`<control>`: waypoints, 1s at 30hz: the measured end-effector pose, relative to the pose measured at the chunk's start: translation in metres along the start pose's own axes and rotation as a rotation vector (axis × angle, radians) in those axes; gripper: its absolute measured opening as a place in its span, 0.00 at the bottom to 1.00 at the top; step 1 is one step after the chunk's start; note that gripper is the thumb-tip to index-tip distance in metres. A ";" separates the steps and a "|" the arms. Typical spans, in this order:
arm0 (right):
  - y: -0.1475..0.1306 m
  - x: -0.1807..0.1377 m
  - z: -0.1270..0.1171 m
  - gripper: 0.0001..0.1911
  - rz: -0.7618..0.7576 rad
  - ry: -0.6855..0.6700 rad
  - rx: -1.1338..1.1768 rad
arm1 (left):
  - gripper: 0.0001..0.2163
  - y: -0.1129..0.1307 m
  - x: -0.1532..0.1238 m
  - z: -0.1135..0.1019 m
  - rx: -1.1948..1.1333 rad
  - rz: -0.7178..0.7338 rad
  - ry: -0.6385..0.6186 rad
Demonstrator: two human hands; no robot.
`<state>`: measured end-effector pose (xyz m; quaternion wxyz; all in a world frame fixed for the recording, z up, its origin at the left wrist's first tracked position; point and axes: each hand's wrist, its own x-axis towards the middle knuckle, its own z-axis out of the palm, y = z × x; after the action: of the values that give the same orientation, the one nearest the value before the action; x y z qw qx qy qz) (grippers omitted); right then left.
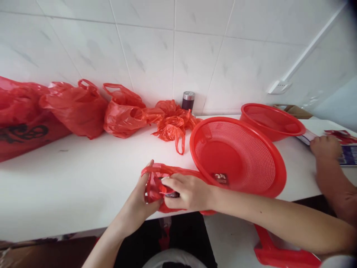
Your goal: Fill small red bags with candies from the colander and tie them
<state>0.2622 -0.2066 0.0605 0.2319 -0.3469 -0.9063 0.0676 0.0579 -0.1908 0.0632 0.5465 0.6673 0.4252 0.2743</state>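
Observation:
A red plastic bag (156, 175) lies at the front edge of the white counter (83, 175). My left hand (141, 197) grips the bag's left side from below. My right hand (186, 191) reaches across and pinches the bag's top together with a small dark object, partly hidden between my fingers. Just right of my hands a red perforated colander (251, 156) lies tilted on the counter, a small sticker inside it.
Several red plastic bags (122, 111) line the tiled wall at the back left. A dark metal-capped cup (188, 100) stands behind them. A red basin (272, 121) sits behind the colander. Another person's hand (325, 147) rests on papers at the right edge.

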 end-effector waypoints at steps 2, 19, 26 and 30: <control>0.010 -0.007 0.009 0.11 0.001 -0.140 -0.121 | 0.42 0.000 0.001 -0.002 0.006 0.006 0.009; 0.076 -0.071 -0.099 0.10 0.860 -0.401 -0.034 | 0.11 -0.013 0.007 -0.027 0.548 0.286 0.427; 0.110 -0.083 -0.089 0.09 0.933 -0.600 -0.048 | 0.22 0.013 0.045 -0.025 0.715 0.220 0.425; 0.098 -0.062 -0.110 0.08 0.938 -0.442 -0.249 | 0.09 0.015 0.048 -0.031 0.579 0.065 0.220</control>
<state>0.4126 -0.1785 0.1069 -0.0627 -0.7171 -0.6823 0.1276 0.0591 -0.1343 0.0807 0.2752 0.7749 0.5206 0.2299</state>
